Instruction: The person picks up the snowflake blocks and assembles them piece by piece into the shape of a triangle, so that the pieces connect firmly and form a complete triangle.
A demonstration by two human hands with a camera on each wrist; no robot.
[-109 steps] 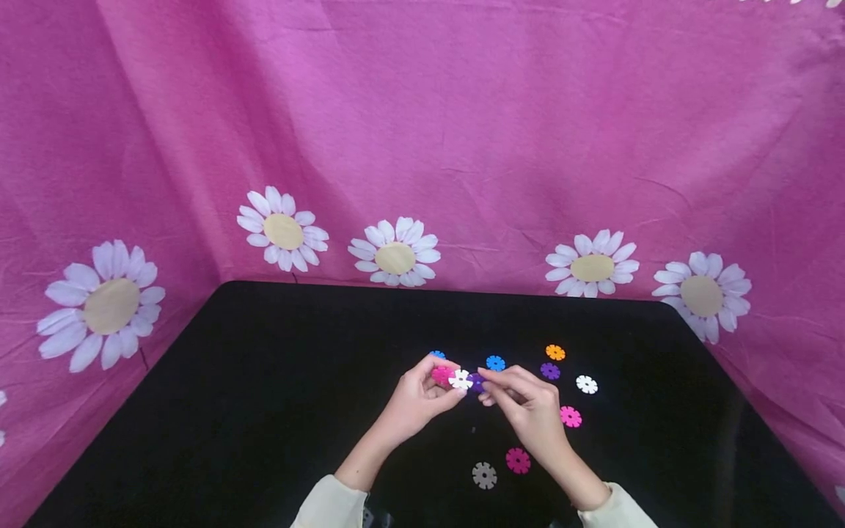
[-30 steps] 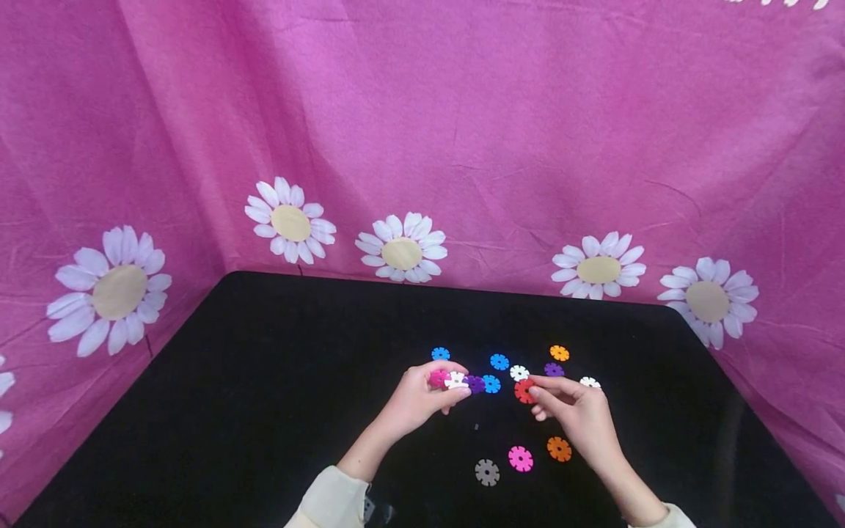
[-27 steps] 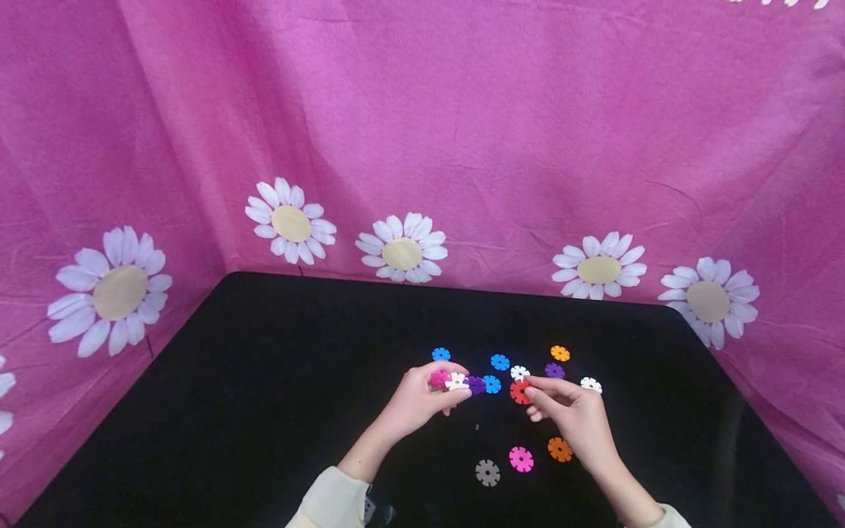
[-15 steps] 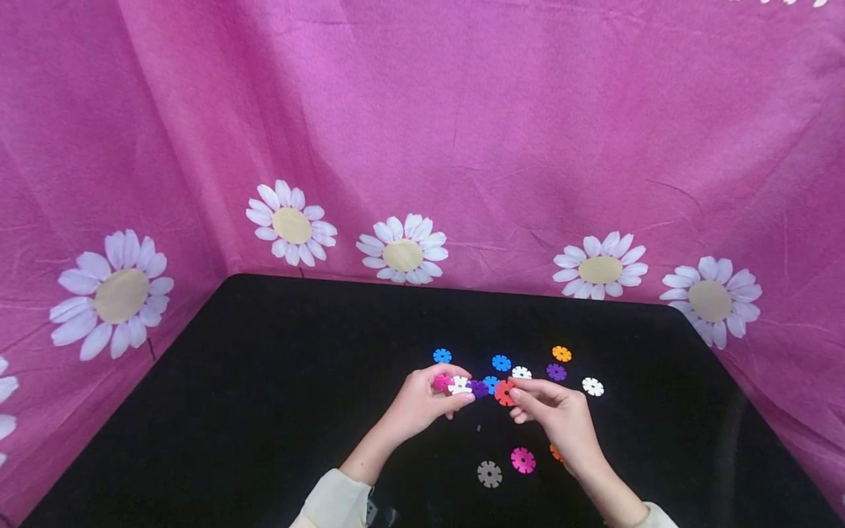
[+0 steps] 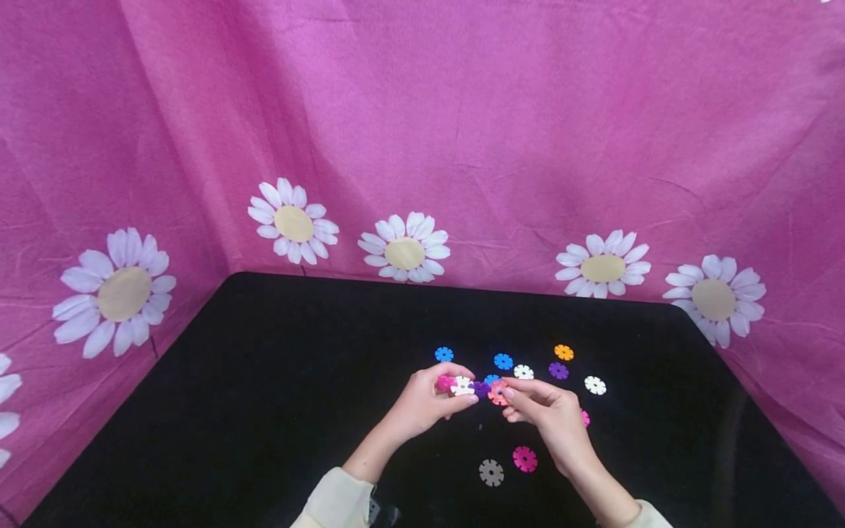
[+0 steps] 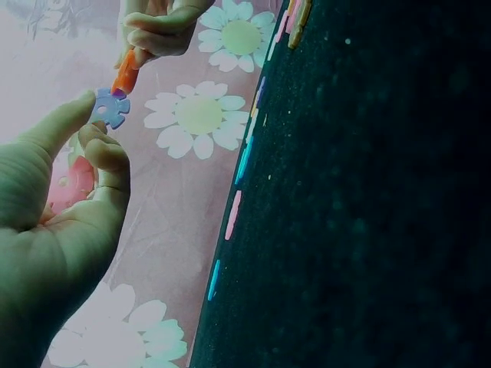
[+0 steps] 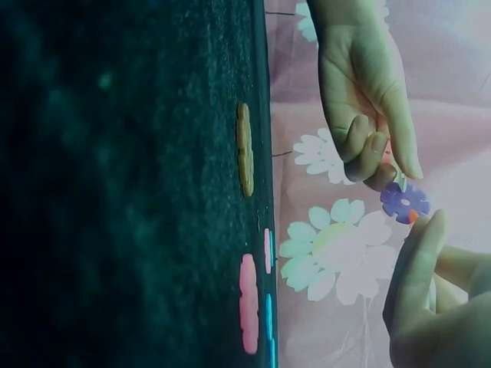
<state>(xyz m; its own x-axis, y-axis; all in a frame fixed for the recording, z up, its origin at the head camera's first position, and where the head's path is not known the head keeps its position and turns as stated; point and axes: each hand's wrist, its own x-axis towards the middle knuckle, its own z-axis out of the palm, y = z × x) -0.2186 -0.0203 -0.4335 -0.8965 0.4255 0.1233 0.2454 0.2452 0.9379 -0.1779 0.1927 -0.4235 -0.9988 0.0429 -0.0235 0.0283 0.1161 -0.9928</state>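
My left hand (image 5: 419,402) grips a short row of joined notched plastic discs between thumb and fingers: a pink disc (image 5: 446,384), a white disc (image 5: 462,386) and a purple disc (image 5: 482,389) at the right end. My right hand (image 5: 557,424) pinches a red notched disc (image 5: 496,394). In the left wrist view this red disc (image 6: 125,75) meets the rim of the purple disc (image 6: 110,109) edge-on. Whether its slot is seated in the purple one cannot be told. Fingers cover part of the pink disc (image 6: 70,185).
On the black table (image 5: 297,381) lie loose discs: blue ones (image 5: 503,361), white ones (image 5: 595,386), an orange disc (image 5: 564,353), a purple disc (image 5: 558,371), a grey disc (image 5: 491,473) and a magenta disc (image 5: 524,459). Pink flowered cloth (image 5: 462,132) hangs behind.
My right hand has picked up the red disc and carried it left to the purple end of the row. The left hand keeps its grip and has barely moved.
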